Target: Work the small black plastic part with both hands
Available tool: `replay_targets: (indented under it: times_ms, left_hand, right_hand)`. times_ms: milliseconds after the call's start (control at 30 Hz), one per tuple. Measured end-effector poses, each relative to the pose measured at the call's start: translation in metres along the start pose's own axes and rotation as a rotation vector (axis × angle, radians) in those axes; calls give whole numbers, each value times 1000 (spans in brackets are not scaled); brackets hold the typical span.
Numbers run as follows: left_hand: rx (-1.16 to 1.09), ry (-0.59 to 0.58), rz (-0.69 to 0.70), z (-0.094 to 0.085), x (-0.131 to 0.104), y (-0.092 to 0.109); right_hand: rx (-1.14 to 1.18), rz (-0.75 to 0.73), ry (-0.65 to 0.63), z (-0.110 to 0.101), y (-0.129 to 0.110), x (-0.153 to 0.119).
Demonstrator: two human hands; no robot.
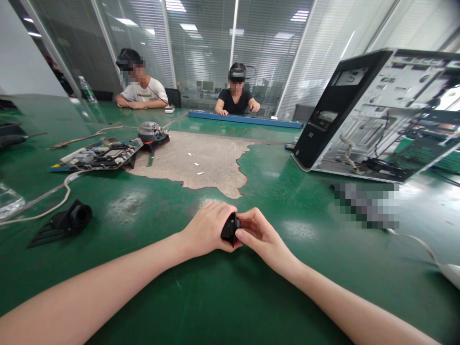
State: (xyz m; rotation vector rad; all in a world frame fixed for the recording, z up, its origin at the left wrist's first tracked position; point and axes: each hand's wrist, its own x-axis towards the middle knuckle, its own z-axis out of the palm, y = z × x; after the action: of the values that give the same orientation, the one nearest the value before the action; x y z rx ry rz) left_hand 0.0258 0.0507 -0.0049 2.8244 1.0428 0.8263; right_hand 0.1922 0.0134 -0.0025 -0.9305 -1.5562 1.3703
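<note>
Just above the near part of the green table (187, 302), both hands meet at a small black part (228, 231) with a flat edge facing me. My left hand (204, 229) is wrapped round it from the left, back of the hand toward me. From the right, the thumb and fingers of my right hand (264, 235) pinch its edge. Much of the part is hidden inside the fingers, and its exact kind does not show. Further left on the table lies a black plastic piece (64, 221) with a round collar and a slatted end.
A circuit board (102, 154) and a cooler with a fan (154, 135) lie at back left. An open computer case (323, 120) stands at right, near a pixelated object (366, 206). A blue bar (244, 119) lies before two seated people. Cables cross both sides.
</note>
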Motion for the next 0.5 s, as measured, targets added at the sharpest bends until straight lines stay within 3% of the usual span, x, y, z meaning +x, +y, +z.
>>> replay_targets:
  times_ms: [300,500]
  left_hand:
    - [-13,3,-3,-1,0,1]
    - [-11,-18,-10,-2,0,1]
  right_hand:
    - [-42,46,20,-1,-2,2]
    - [-71,-25,-13,-2,-2,-1]
